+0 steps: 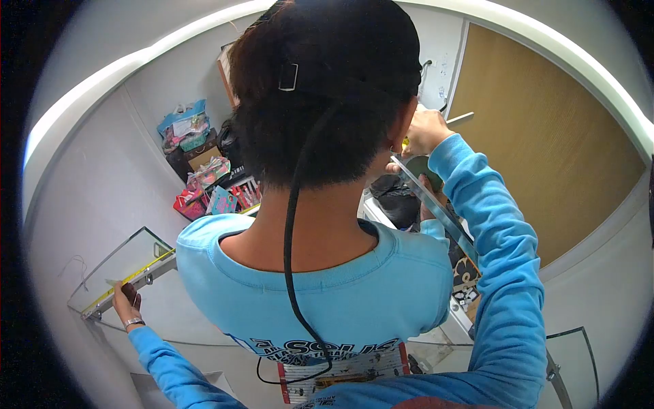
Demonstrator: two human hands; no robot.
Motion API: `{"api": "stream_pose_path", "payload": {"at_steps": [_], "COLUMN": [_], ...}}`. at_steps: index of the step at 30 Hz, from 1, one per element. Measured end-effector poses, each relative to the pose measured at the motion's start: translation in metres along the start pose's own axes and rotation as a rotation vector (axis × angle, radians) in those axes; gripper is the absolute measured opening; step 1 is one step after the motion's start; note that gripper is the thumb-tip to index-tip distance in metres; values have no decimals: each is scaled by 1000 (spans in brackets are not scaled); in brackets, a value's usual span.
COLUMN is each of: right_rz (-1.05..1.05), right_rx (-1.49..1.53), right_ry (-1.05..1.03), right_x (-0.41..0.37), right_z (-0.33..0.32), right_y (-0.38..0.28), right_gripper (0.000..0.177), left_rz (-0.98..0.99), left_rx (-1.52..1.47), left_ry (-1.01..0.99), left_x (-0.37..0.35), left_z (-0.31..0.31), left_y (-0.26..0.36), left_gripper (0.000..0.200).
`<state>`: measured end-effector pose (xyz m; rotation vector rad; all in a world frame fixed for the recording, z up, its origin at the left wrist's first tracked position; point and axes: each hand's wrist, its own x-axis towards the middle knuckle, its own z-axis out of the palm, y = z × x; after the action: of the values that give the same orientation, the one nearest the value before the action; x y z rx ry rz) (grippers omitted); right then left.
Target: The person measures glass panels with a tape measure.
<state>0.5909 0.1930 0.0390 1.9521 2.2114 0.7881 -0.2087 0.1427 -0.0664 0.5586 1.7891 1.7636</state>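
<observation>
My left hand (127, 304) has its fingers closed at the yellow measuring tape (146, 270), which lies along a metal rail (161, 271) beside a clear glass panel (129, 255). The tape passes behind the co-worker (313, 245) in front of me, and a short stretch shows past the left shoulder. On the far side, my right hand (429, 129) is raised and closed near the co-worker's head, with a bit of yellow at its fingertips. Below it, the co-worker's hand (426, 183) is partly hidden behind a long metal-edged strip (436, 208).
Bags and boxes (187, 126) are piled in the back left corner, with pink and red items (204, 184) below. A black plastic bag (395, 201) lies past the co-worker. At right are a wooden door (545, 136) and another glass panel (578, 358). A cable (291, 238) hangs down the co-worker's back.
</observation>
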Motion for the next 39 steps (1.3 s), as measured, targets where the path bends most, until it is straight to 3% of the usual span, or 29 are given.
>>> {"api": "stream_pose_path", "payload": {"at_steps": [30, 35, 39], "right_rz": [64, 134, 150], "right_rx": [-1, 267, 467], "right_ry": [-90, 30, -15], "right_x": [-11, -35, -41], "right_z": [-29, -42, -40], "right_y": [-9, 8, 36], "right_gripper": [37, 31, 32], "left_rz": [-4, 8, 88], "left_rx": [-18, -121, -211], "left_ry": [-54, -49, -68], "left_x": [8, -6, -17], "left_z": [-4, 0, 9], "left_y": [-1, 9, 24], "left_gripper": [29, 27, 26]}}
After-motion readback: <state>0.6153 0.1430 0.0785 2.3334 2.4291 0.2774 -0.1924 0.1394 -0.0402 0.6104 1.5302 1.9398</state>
